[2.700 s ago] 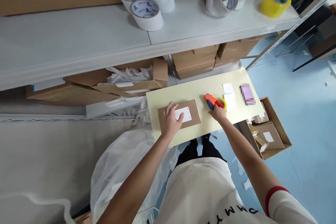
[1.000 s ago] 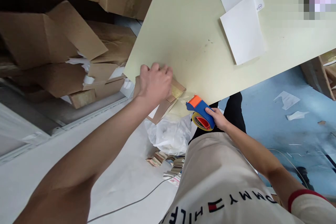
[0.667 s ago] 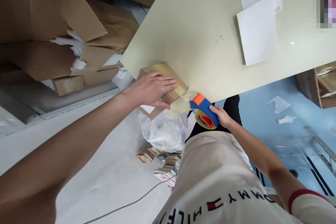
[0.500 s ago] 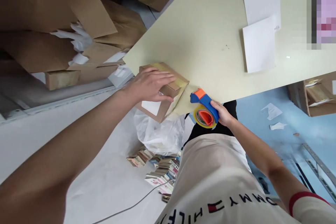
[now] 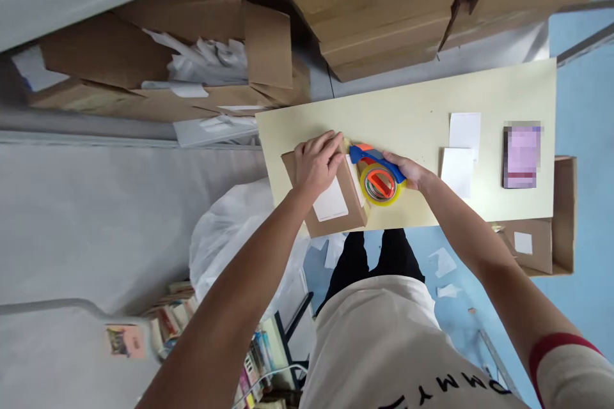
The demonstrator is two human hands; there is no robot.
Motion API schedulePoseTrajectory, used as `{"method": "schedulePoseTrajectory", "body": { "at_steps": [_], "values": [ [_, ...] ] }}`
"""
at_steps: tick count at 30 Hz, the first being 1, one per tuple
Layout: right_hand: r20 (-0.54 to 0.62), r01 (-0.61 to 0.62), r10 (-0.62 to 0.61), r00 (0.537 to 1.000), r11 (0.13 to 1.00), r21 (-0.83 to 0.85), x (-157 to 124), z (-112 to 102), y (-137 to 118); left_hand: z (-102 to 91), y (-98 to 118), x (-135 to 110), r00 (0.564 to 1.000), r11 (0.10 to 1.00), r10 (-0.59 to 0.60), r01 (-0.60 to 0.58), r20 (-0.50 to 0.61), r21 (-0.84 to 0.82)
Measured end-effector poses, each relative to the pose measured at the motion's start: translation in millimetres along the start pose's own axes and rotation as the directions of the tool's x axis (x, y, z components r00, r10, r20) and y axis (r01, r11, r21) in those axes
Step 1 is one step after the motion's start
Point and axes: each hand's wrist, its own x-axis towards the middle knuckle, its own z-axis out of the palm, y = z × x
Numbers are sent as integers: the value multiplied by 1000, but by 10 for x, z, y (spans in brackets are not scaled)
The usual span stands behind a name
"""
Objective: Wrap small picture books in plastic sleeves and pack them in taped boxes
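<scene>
My left hand (image 5: 316, 163) grips the upper part of a small cardboard box (image 5: 330, 227), with its fingers bent over the top edge and the thumb on the near face. White labels show on two of the box's faces, one of them partly behind the tape. A blue and orange tape dispenser (image 5: 377, 156) is in my right hand (image 5: 412, 172), fingers closed around its handle. The dispenser carries a roll of yellowish clear tape (image 5: 397, 197). Its orange head is right by the box's right side; whether it touches cannot be made out.
The pale yellow table (image 5: 407, 105) holds white papers (image 5: 456, 171) and a blurred purple item (image 5: 522, 156). Large cartons (image 5: 384, 13) stand behind it. An open carton (image 5: 563, 217) is at the right, a white plastic bag (image 5: 230, 217) and books (image 5: 256, 358) lower left.
The box has turned on the table, showing its labelled faces more. The tape dispenser has come up against or close to the box's side. The head view has shifted, showing more of the table.
</scene>
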Motion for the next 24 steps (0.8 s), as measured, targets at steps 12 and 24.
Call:
{"method": "schedulePoseTrajectory", "body": {
  "at_steps": [12,24],
  "values": [
    [-28,204,-244,969,862,-464,-148,0,63,-64,53,-16,996,996,77,-79,41,32],
    [-180,-23,-177,968,647,-762,-916,-98,680,32,53,-26,996,996,82,-82,-16,29]
  ]
}}
